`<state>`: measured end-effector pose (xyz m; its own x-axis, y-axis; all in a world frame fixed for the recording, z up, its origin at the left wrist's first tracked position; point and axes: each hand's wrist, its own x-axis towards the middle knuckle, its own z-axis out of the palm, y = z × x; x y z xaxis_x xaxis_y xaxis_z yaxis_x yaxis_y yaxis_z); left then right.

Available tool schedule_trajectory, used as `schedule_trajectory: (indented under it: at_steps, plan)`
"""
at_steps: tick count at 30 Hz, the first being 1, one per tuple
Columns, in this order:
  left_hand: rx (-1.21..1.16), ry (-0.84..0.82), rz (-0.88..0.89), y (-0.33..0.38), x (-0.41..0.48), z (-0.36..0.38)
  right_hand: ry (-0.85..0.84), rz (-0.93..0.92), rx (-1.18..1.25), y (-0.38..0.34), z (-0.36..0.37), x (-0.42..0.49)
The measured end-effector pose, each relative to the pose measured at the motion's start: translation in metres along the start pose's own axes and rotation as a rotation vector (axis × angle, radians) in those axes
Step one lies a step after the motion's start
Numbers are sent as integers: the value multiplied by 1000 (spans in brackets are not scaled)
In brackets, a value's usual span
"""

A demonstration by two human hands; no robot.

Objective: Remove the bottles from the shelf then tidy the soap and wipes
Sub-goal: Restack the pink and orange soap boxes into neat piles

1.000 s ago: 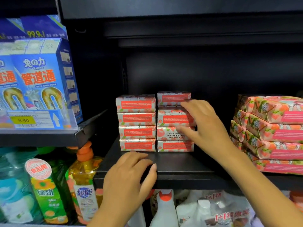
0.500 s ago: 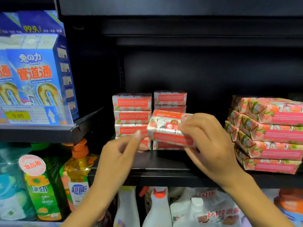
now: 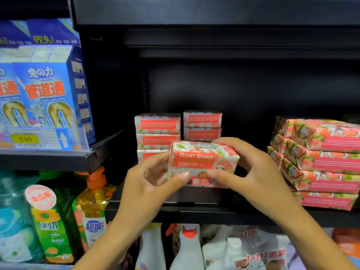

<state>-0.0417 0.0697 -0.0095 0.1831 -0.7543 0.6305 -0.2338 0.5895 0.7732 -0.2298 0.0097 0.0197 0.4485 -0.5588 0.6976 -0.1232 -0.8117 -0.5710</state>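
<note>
While pinching soap box between left hand and right hand (thumbs in front), could topple soap stack behind if shoved back.

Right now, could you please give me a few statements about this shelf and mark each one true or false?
1. The left hand and the right hand both hold one soap box. True.
2. Its front reads "Goat Milk". False: it reads "Goat Soap".
3. The pink packs are stacked to the right of the soap stacks. True.
4. The blue boxes stand behind a price tag. True.
5. That tag reads 19.90. False: it reads 9.90.
</note>
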Motion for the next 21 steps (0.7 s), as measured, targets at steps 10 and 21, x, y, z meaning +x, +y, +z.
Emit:
schedule_trajectory:
  at_steps: [10, 21]
  plan:
    - [16, -98, -22, 7, 8, -13, 150, -471, -380, 9, 18, -7]
    - [196, -80, 237, -4, -2, -17, -146, 234, 352, 4, 9, -2]
